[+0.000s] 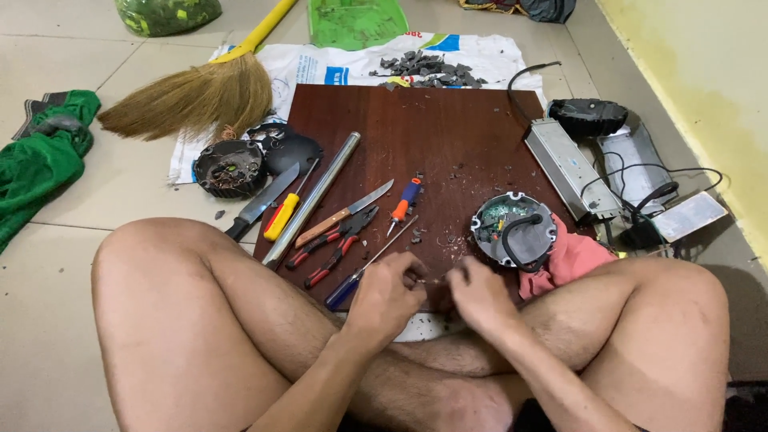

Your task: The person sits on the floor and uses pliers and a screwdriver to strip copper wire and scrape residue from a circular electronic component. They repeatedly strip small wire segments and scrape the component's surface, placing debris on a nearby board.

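Observation:
I sit cross-legged at a dark wooden board (448, 128) on the floor. My left hand (388, 292) and my right hand (478, 294) meet at the board's near edge, fingers pinched together over something small that I cannot make out. A blue-handled screwdriver (356, 280) lies just left of my left hand. A round grey housing (514, 228) with a circuit board and a black cable sits right of my right hand, on a pink cloth (570, 260).
On the board lie red-handled pliers (336, 244), a knife with a wooden handle (340, 216), a small orange-blue screwdriver (404, 202), a metal tube (316, 196), a yellow screwdriver (282, 216) and a large knife (260, 204). A broom (192, 96), black round parts (232, 166), a metal power box (568, 168) and wires surround it.

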